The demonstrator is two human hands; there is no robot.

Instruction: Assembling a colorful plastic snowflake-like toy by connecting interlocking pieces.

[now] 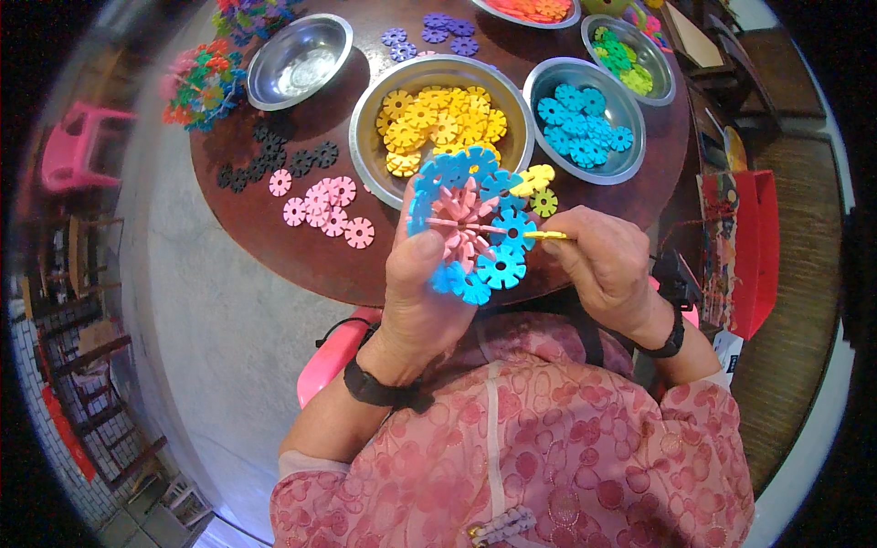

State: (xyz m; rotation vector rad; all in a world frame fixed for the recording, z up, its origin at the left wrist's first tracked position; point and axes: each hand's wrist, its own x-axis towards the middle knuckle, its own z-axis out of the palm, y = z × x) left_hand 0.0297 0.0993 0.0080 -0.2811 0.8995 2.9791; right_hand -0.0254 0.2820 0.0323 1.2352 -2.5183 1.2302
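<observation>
My left hand (416, 283) is closed around the left side of a flower-like build (466, 224) made of notched plastic discs. Pink discs radiate from its middle, and a ring of blue discs surrounds them. Between thumb and fingertips, my right hand (607, 265) pinches a yellow notched disc (546, 236), seen edge-on. That disc's left end is at a blue disc (513, 232) on the build's right side; whether it is slotted in I cannot tell. Two more yellow discs (533, 181) appear at the build's upper right, close to a yellow-green disc (544, 202).
On the round brown table (301, 265) stand steel bowls of yellow discs (438, 119), blue discs (585, 123), green discs (626, 64) and orange discs (534, 9). A bare steel bowl (301, 64) is farther left. Pink (322, 205), black (274, 155) and purple discs (437, 32) lie loose.
</observation>
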